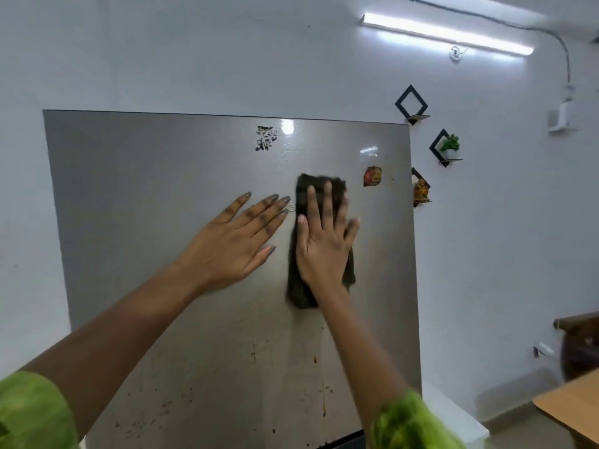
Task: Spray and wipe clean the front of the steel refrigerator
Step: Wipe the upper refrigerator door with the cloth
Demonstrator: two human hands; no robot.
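My right hand (324, 244) presses the upright cloth (319, 186), fingers (327, 202) spread flat; left hand (233, 241) flat alongside; drip stains (324, 396) lie directly below on the refrigerator (146, 189).

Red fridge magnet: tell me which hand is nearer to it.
Right. The right hand presses the dark cloth just down-left of the magnet; the left hand lies flat on the refrigerator door farther left, beyond the cloth.

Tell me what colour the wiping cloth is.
Dark brown, almost black. The cloth shows in the head view, pressed under the right hand.
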